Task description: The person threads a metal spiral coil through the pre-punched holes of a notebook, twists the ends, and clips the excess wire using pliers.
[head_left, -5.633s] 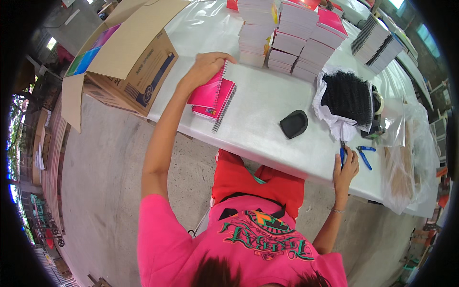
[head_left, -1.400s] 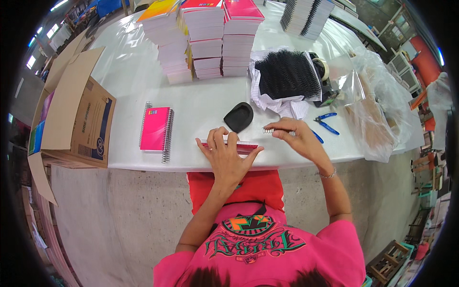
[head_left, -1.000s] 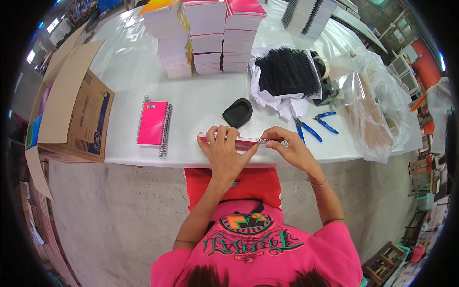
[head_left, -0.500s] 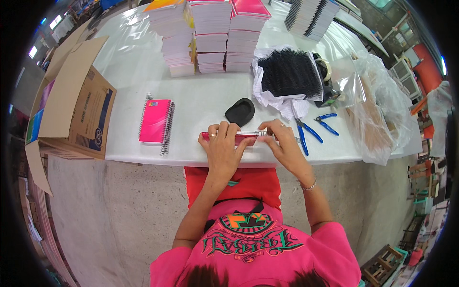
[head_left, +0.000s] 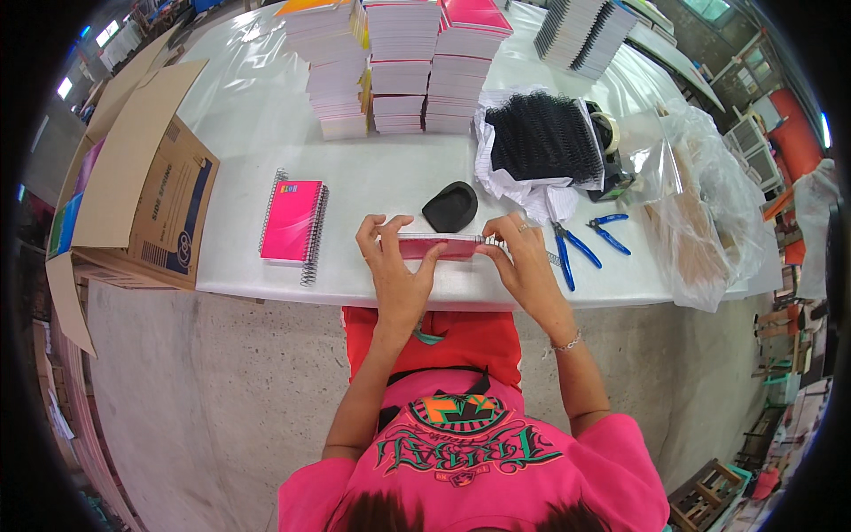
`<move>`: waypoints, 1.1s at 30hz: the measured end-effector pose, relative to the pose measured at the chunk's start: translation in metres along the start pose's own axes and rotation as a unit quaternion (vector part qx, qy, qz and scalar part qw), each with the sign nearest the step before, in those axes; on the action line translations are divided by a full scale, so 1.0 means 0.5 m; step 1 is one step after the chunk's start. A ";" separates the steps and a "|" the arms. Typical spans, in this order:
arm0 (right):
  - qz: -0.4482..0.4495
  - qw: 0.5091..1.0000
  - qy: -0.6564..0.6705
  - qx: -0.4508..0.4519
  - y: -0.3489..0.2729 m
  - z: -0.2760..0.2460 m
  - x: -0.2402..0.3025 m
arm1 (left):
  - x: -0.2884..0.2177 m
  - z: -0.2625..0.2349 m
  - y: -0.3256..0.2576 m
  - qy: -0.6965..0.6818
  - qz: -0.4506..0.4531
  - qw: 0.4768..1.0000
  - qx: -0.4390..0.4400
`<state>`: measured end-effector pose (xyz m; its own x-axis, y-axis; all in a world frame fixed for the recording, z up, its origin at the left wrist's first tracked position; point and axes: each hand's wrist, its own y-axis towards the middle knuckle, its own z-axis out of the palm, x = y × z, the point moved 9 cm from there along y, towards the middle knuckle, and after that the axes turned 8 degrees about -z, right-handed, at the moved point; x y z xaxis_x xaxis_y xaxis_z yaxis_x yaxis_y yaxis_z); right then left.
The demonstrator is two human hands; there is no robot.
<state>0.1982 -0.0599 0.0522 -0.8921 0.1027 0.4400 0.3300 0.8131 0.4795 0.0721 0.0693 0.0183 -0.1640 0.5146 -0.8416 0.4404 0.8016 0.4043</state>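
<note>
Together the left hand (head_left: 396, 266) and right hand (head_left: 525, 259) grasp a pink notebook (head_left: 438, 247) at the table (head_left: 372, 173) edge.

The left hand (head_left: 394, 270) and right hand (head_left: 523, 262) cover both ends of the pink notebook (head_left: 439, 247), so only its middle strip shows between the fingers. Whether the wire spiral (head_left: 490, 241) by the right fingertips is fully threaded is too small to tell. Beyond the fingers, the top of the notebook stacks (head_left: 399, 62) is cut off by the frame.
</note>
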 end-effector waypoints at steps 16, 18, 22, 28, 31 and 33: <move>-0.009 0.980 0.114 0.161 0.073 0.116 -0.136 | 0.059 0.007 0.054 -0.060 0.020 0.985 0.159; 0.103 0.898 0.406 0.134 0.043 0.109 -0.186 | 0.066 0.015 0.055 -0.065 0.017 0.986 0.156; 0.175 0.659 0.717 0.148 0.018 0.075 -0.095 | 0.073 0.015 0.056 -0.068 0.019 0.985 0.158; 0.166 0.845 0.455 0.225 -0.002 0.064 -0.126 | 0.067 0.029 0.051 -0.079 0.021 0.981 0.176; 0.142 0.774 0.589 0.185 -0.010 0.048 -0.123 | 0.063 0.034 0.053 -0.087 0.027 0.981 0.174; 0.149 0.887 0.372 0.228 -0.013 0.047 -0.115 | 0.062 0.034 0.053 -0.085 0.037 0.980 0.178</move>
<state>0.2400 -0.0574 0.0059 -0.2789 0.0829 0.9567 0.2071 0.9780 -0.0244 0.0936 0.1015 -0.0030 0.0153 0.4848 -0.8745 0.7306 0.5917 0.3408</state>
